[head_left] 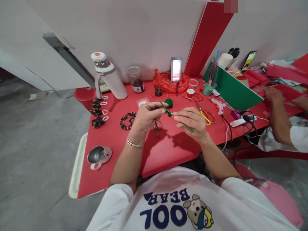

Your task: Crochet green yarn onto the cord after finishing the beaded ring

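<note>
My left hand (151,115) pinches a small piece of green yarn crochet (169,113), with a strand of yarn running over the index finger. In my right hand (191,122) is a crochet hook (172,114); its metal tip meets the green piece, and a bit of green handle shows below the fingers. Just behind the fingertips lies a ball of green yarn (169,102). Under my hands, loose green yarn ends (157,126) rest on the red table (163,157). A braided multicoloured ring (127,121) lies left of my left hand.
Yellow-handled scissors (205,117), a pink glue gun (218,106) and a power strip (243,121) lie to the right. A metal cup (99,155), tall white flask (112,80) and jar (135,80) stand left. A green board (234,89) separates another person's hands (274,96).
</note>
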Demonstrator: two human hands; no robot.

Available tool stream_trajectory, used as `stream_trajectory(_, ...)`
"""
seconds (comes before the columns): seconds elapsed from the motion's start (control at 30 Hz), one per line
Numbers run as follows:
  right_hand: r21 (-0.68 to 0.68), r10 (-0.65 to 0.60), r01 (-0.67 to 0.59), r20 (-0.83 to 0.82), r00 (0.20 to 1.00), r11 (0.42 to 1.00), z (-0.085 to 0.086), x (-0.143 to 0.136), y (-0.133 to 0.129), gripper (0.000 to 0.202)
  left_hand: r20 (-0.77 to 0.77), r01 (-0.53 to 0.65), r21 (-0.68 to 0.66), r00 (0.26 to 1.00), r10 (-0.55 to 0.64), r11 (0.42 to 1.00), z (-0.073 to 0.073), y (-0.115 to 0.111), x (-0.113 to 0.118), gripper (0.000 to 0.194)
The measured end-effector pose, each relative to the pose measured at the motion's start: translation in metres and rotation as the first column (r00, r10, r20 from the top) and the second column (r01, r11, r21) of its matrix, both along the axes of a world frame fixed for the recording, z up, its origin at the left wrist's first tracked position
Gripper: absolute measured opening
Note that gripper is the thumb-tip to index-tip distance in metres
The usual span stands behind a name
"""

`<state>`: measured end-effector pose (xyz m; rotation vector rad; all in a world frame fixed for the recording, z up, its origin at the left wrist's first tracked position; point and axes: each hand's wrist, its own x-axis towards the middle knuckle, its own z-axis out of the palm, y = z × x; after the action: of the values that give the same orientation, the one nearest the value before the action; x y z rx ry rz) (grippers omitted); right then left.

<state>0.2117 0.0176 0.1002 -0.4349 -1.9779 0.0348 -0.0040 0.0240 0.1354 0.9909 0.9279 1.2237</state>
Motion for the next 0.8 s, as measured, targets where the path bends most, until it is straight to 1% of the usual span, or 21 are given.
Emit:
stream_trajectory(0.1,-0.084,0.043,-0.051,-0.1,0.994,0.995,0.001,-0.001,-0.001,0.025,-0.009,0.0,0.022,1.0,0.0,1.0,0.001,-0.001,0.002,0.026)
stream_trajectory(0.23,-0.2,0.025,-0.068,-0.209,0.978,0.977,0.001,-0.002,-0.003,0.019,-0.012,0.001,0.021,1.0,-0.001,1.0,0.002,-0.002,0.003,0.026)
stream_trajectory(0.37,-0.222,0.031,-0.081,-0.221,0.975,0.972,0.001,-0.002,-0.005,0.017,-0.001,-0.003,0.029,1.0,0.003,1.0,0.001,-0.001,0.001,0.024)
stream_trajectory(0.43,-0.26,0.029,-0.098,-0.255,0.966,0.961,-0.001,-0.003,-0.005,0.016,-0.004,-0.008,0.047,1.0,0.009,0.999,-0.001,-0.001,0.002,0.024)
stream_trajectory(0.5,-0.355,-0.001,-0.132,-0.352,0.936,0.926,-0.006,-0.006,-0.005,0.017,-0.013,-0.03,0.078,0.999,0.031,0.997,-0.002,-0.002,0.005,0.024)
stream_trajectory(0.6,-0.515,-0.051,-0.248,-0.497,0.866,0.82,-0.017,-0.015,-0.005,0.023,-0.034,-0.058,0.134,0.997,0.063,0.989,-0.005,-0.006,0.012,0.024)
stream_trajectory(0.63,-0.545,-0.063,-0.269,-0.515,0.855,0.794,-0.02,-0.018,-0.005,0.026,-0.041,-0.054,0.149,0.997,0.061,0.987,-0.005,-0.007,0.014,0.024)
stream_trajectory(0.67,-0.559,-0.074,-0.271,-0.518,0.852,0.784,-0.022,-0.021,-0.005,0.028,-0.045,-0.045,0.159,0.998,0.053,0.986,-0.006,-0.007,0.016,0.024)
stream_trajectory(0.7,-0.56,-0.084,-0.255,-0.508,0.857,0.788,-0.023,-0.023,-0.006,0.029,-0.041,-0.031,0.163,0.998,0.038,0.986,-0.006,-0.008,0.017,0.025)
stream_trajectory(0.8,-0.516,-0.095,-0.184,-0.468,0.879,0.836,-0.019,-0.025,-0.006,0.026,0.014,0.017,0.163,1.0,-0.02,0.987,-0.005,-0.008,0.015,0.031)
